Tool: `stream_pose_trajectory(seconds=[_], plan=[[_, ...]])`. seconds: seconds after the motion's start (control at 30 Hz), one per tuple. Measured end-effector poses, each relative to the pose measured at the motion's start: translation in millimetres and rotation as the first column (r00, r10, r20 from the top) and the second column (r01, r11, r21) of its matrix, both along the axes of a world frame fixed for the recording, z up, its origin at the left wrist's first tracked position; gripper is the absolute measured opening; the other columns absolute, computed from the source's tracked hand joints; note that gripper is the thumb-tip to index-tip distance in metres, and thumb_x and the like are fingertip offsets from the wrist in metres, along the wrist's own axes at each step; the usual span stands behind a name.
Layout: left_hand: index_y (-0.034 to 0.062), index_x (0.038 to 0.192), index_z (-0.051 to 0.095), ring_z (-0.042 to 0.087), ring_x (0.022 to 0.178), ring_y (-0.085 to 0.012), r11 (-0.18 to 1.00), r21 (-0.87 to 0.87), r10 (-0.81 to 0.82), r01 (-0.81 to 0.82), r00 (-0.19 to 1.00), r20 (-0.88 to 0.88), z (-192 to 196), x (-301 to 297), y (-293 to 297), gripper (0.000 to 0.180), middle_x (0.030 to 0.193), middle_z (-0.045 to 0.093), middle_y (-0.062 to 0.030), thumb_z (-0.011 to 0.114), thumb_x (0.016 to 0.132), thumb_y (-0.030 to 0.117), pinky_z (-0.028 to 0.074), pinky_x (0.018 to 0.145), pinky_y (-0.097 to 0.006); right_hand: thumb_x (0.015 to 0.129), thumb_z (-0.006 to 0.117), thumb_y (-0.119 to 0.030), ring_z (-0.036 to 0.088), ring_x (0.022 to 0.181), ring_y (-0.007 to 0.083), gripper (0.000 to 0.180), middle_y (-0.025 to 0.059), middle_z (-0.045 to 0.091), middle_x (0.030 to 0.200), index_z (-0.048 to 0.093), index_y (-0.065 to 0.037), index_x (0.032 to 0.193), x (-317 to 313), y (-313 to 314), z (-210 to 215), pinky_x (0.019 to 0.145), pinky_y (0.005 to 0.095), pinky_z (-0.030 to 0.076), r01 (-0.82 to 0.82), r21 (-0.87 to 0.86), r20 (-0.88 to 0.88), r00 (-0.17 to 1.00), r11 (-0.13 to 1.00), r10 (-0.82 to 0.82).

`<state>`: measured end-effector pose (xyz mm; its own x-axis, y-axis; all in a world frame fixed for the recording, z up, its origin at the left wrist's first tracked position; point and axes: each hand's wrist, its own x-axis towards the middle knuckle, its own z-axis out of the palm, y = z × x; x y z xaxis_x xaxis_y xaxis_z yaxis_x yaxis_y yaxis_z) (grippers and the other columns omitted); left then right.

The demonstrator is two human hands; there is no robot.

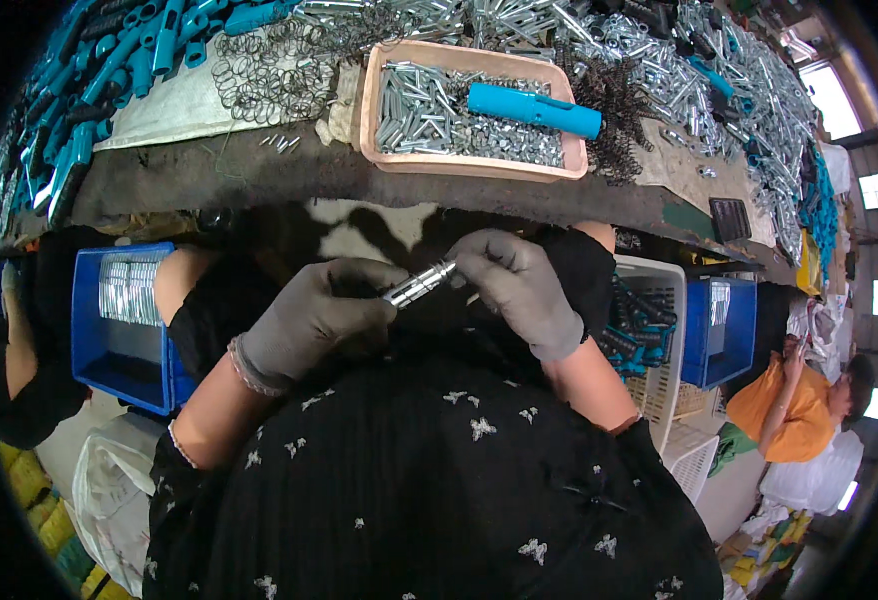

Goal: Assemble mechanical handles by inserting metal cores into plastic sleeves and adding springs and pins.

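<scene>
Between my two hands, above my lap, is a shiny ribbed metal cylinder (421,286), tilted with its upper end to the right. My left hand (324,315), in a grey glove, pinches its lower left end between thumb and fingers. The gloved right hand (519,288) is closed at the upper right end, fingertips pressed together there; whether a smaller part is also in them is hidden. Beyond my hands, on the bench, stands a pink plastic tray (469,170) of small metal pins and bits. A blue tube (534,110) with a cut-out lies across it.
Wire springs (269,75) lie left of the tray, blue tubes (164,40) in a heap farther left. Metal parts (699,90) pile up at right. Blue bins (124,360) and a white crate (664,300) flank my legs. A person in orange (789,415) sits at right.
</scene>
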<state>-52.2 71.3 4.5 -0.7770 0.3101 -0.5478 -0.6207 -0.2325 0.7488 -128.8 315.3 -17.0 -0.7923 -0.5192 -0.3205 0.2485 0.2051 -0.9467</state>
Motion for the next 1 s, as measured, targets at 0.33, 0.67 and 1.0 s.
stream_pose_trajectory(seconds=[0.33, 0.67, 1.0], plan=[[-0.0021, 0.124, 0.064, 0.061, 0.073, -0.0093, 0.999, -0.032, 0.012, -0.011, 1.000, 0.025, -3.1, 1.0, 0.5, 0.042, 0.086, 0.066, -0.0023, 0.071, 0.084, 0.009, 0.049, 0.069, -0.023, 0.095, 0.062, -0.014, 0.048, 0.059, 0.0023, 0.017, 0.0005, 0.069, 0.085, 0.069, -0.001, 0.104, -1.0, 0.2, -3.2, 0.052, 0.0203, 0.038, 0.050, -0.069, 0.122, 0.992, 0.996, -0.041], [0.0019, 0.122, 0.065, 0.059, 0.106, -0.0173, 0.883, -0.466, -0.227, -0.052, 0.823, -0.521, -17.7, 6.0, 3.0, 0.041, 0.111, 0.064, -0.0090, 0.070, 0.083, 0.010, 0.046, 0.098, -0.032, 0.096, 0.062, -0.012, 0.045, 0.057, 0.0022, 0.020, -0.0002, 0.065, 0.085, 0.067, -0.001, 0.111, 3.3, -2.2, -11.6, 0.050, 0.0199, 0.035, 0.040, -0.063, 0.106, 0.994, 0.997, -0.033], [0.0011, 0.131, 0.062, 0.059, 0.083, -0.0113, 0.969, -0.228, -0.145, 0.091, 0.962, -0.231, -7.3, 3.7, 1.7, 0.044, 0.097, 0.063, -0.0013, 0.064, 0.087, 0.009, 0.049, 0.078, -0.026, 0.097, 0.060, -0.012, 0.049, 0.062, 0.0034, 0.020, 0.0005, 0.065, 0.086, 0.067, 0.002, 0.109, 7.9, -3.7, -15.8, 0.054, 0.0218, 0.040, -0.042, -0.020, -0.017, 0.999, 0.999, 0.041]])
